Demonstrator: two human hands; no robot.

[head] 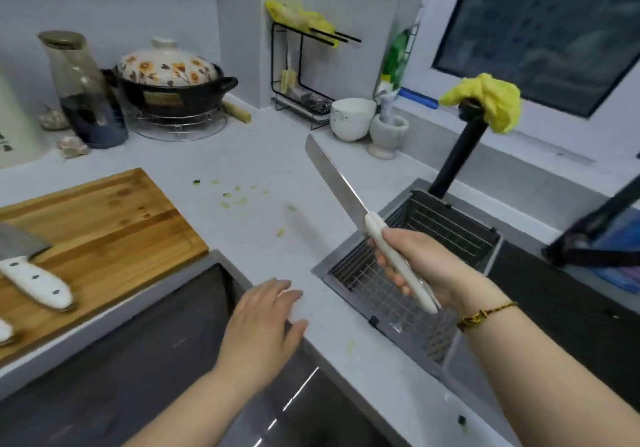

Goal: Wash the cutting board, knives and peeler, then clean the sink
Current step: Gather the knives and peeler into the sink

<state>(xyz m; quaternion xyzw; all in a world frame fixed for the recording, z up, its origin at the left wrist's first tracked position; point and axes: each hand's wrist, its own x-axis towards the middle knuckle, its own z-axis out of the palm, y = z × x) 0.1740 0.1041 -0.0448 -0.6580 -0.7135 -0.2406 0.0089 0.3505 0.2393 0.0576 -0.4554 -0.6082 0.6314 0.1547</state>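
The knife (370, 222) has a slim cream handle and a long, narrow steel blade with a squared tip. The right hand (424, 266) holds it over the left edge of the sink's wire basket (453, 228), fingers curled round the handle. Its long axis slants, blade pointing far and left. The left hand (265, 322) lies at the tabletop's (256, 166) near edge, fingers straight and empty.

A slim knife (374, 226) with a cream handle is gripped in the right hand (426, 266) above the sink's (332, 255) left end, its blade tilted up and away. The wooden cutting board (114, 224) lies at the counter's (263, 155) left edge, a broad cleaver (31, 273) with a white riveted handle flat on it
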